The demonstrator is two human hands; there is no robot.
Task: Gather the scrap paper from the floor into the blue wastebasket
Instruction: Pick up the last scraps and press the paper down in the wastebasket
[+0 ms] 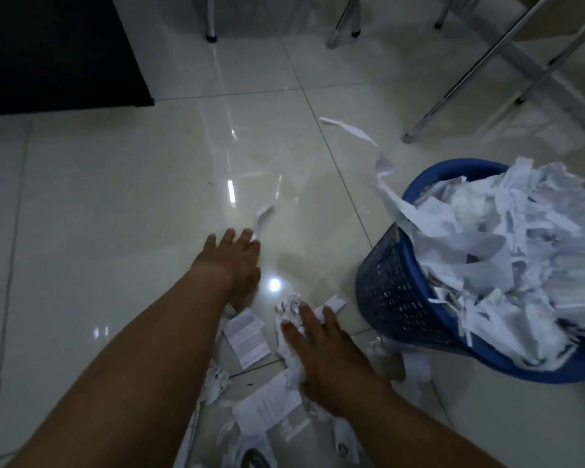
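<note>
Crumpled white scrap paper point(289, 307) lies under flat right fingers point(306, 319); straight left fingers point(230, 238) touch a torn strip point(262, 216).

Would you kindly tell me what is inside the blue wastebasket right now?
The blue wastebasket is heaped above its rim with torn white paper strips, some hanging over the edge. Whatever lies beneath the heap is covered.

Glossy pale tiled floor point(115, 197) under scattered scrap paper point(249, 339), a paper-heaped blue wastebasket point(385, 292) and metal chair legs point(211, 18).
</note>
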